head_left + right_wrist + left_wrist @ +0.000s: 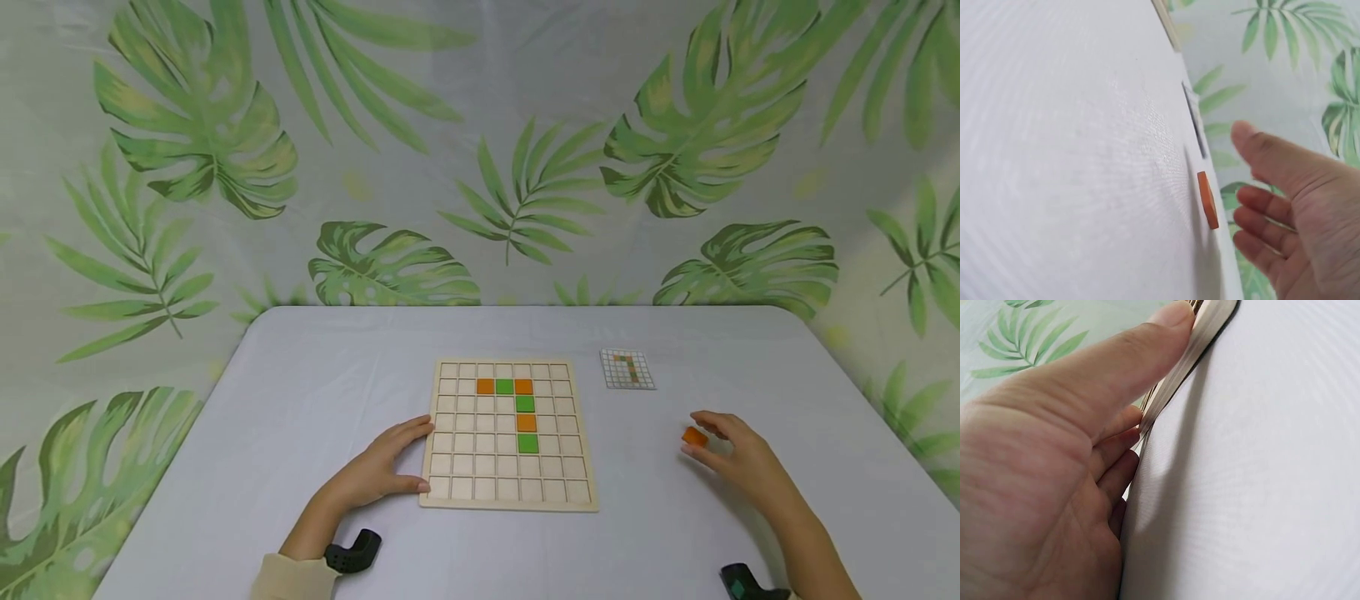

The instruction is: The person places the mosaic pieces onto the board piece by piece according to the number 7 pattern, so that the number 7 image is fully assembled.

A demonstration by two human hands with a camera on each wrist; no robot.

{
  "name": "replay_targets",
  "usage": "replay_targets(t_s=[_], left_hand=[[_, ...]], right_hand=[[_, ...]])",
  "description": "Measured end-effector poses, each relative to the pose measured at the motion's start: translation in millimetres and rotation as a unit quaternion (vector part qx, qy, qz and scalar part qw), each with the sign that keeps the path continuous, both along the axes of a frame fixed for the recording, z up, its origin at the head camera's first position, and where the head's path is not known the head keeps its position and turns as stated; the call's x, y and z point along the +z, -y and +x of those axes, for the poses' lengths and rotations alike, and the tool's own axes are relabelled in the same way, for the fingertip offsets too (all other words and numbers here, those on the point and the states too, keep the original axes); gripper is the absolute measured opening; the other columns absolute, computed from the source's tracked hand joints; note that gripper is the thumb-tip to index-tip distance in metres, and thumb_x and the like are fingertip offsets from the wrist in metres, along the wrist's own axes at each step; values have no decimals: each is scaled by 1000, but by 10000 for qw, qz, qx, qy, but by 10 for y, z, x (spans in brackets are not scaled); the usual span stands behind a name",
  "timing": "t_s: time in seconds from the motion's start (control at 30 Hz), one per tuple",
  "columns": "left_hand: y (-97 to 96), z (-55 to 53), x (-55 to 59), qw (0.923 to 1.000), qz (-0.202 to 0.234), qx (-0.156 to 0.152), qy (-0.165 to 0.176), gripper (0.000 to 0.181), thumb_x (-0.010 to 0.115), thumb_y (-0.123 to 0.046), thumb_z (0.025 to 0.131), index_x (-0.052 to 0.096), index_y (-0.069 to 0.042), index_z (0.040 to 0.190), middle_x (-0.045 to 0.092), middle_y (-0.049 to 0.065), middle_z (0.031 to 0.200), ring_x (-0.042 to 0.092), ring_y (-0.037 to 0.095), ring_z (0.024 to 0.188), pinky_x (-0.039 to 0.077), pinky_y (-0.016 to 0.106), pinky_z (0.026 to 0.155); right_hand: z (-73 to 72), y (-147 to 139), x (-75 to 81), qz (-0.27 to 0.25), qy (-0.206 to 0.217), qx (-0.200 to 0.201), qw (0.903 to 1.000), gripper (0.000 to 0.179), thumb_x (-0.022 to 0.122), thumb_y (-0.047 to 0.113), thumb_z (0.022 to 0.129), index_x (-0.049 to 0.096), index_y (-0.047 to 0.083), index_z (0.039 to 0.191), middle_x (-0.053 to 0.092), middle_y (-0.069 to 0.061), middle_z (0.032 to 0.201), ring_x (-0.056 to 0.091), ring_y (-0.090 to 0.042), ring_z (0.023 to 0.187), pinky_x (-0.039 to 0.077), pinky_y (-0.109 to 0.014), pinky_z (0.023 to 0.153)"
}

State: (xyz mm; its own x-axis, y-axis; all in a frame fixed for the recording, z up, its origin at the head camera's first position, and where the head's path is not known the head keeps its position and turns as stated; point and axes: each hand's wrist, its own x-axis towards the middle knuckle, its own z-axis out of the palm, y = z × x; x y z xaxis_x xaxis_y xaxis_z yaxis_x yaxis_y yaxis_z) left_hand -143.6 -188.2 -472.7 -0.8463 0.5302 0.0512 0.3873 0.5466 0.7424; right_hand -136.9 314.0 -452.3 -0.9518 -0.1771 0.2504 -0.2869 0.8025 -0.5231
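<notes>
A light wooden grid board (pixel 461 490) lies on the table, with orange tiles (pixel 527 423) and green tiles (pixel 528 443) set in some squares: a short row, then a column down from its right end. My left hand (pixel 378 467) rests against the board's left edge, thumb near the front corner and fingers farther back; the left wrist view shows the thumb (pixel 1172 315) on the rim. Beside the board, my right hand (pixel 738 454) hovers around a single orange tile (pixel 693 437). In the right wrist view, thumb and fingers stand apart from this tile (pixel 1208 200), which lies on the cloth.
Behind the right hand lies a small pattern card (pixel 628 369) printed with a grid and a similar coloured shape. A white cloth covers the table (pixel 337 350). A leaf-printed curtain (pixel 517 167) hangs beyond the far edge. Each wrist wears a black device (pixel 355 552).
</notes>
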Motion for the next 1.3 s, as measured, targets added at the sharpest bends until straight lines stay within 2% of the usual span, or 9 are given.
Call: replay_targets(t_s=[0.17,0.4,0.53,0.67,0.73,0.87,0.97,1.1,1.3], left_hand=[[-8,-2,-5,10000,-5,1,18,80,73,-38,71,38,-7,136,28,7,144,20,32,131,18,54,101],[-19,14,5,9999,32,41,-99,80,74,-36,70,40,-5,135,30,9,142,22,33,130,20,55,99],[-14,16,-3,10000,22,51,-60,80,74,-37,70,39,-6,135,30,8,143,22,32,130,20,54,100],[-3,11,-8,10000,-9,64,26,81,74,-38,69,39,-7,136,28,6,144,20,30,131,18,52,101],[-1,9,-9,10000,-11,45,-6,81,74,-38,70,39,-7,135,29,7,143,21,31,131,19,53,101],[1,4,-11,10000,-40,47,12,81,74,-38,70,39,-7,136,28,6,144,21,30,131,19,52,101],[-2,4,-6,9999,-54,78,122,81,74,-38,70,38,-8,136,27,4,144,19,28,131,18,50,102],[-9,6,9,9997,-40,99,221,81,74,-38,70,38,-10,137,26,2,144,18,26,132,18,49,102],[-14,0,9,9998,-50,97,195,82,74,-39,69,38,-10,137,26,3,144,18,27,132,18,50,102]], right_hand=[[-7,-94,-111,122,43,-87,9999,45,72,19,77,55,-4,112,57,-18,103,55,-34,91,46,-35,73],[-18,-93,-152,158,93,-280,9994,36,70,15,78,58,-4,105,55,-20,100,53,-37,93,41,-49,78],[-18,-67,-162,111,195,-316,9992,28,69,9,78,59,-5,101,55,-20,97,53,-37,91,43,-48,77],[-14,-52,-164,73,308,-335,9989,28,67,10,81,58,-4,103,55,-19,99,54,-35,90,46,-46,75],[-13,-34,-143,63,227,-321,9992,29,67,10,81,58,-3,104,55,-18,100,54,-32,90,46,-45,73],[-15,52,-67,6,-137,-175,9998,29,68,7,79,58,1,105,56,-12,101,50,-21,87,43,-30,69],[-31,155,12,13,-399,31,9992,30,70,6,77,59,3,105,57,-9,100,48,-17,86,41,-23,67],[-62,325,106,23,-560,250,9981,32,72,5,75,59,4,104,57,-8,101,49,-17,87,44,-28,68],[-121,639,175,-102,-532,593,9968,33,72,5,74,60,7,105,56,-4,103,51,-21,88,46,-37,69]])
